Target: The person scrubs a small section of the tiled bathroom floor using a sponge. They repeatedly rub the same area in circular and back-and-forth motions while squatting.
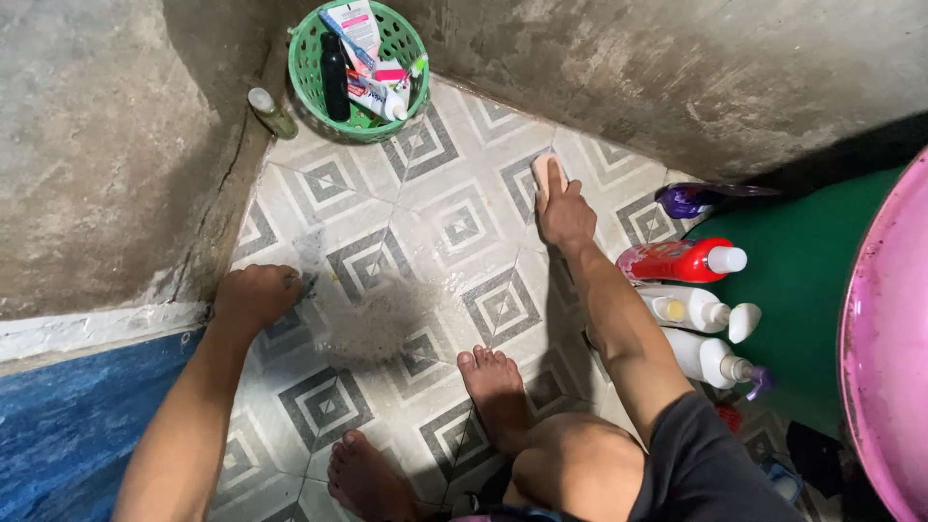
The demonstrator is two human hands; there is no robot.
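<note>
A pale pink scrubbing block [548,175] lies pressed against the patterned tile floor [425,222], near the far concrete wall [677,77], and the right hand [564,215] is closed over its near end with the fingers curled onto its top. The right arm runs back from it over a bent knee, and two bare feet stand on the tiles just below. The left hand [256,295] rests on the floor well apart from the block, at the left edge of the tiles, its fingers bent down against the surface and holding nothing that can be seen. Between the two hands a wet, grey soapy patch [372,324] spreads over the diamond pattern. In the far corner stands a green plastic basket [307,72] filled with tubes and a dark bottle, with a small green bottle [271,112] leaning just beside it against the left wall. To the right of the right arm, a red bottle with a white cap [681,261] and two white bottles [691,309] lie on their sides in a row, a purple container [688,200] beyond them. A pink basin [884,348] fills the right edge.
</note>
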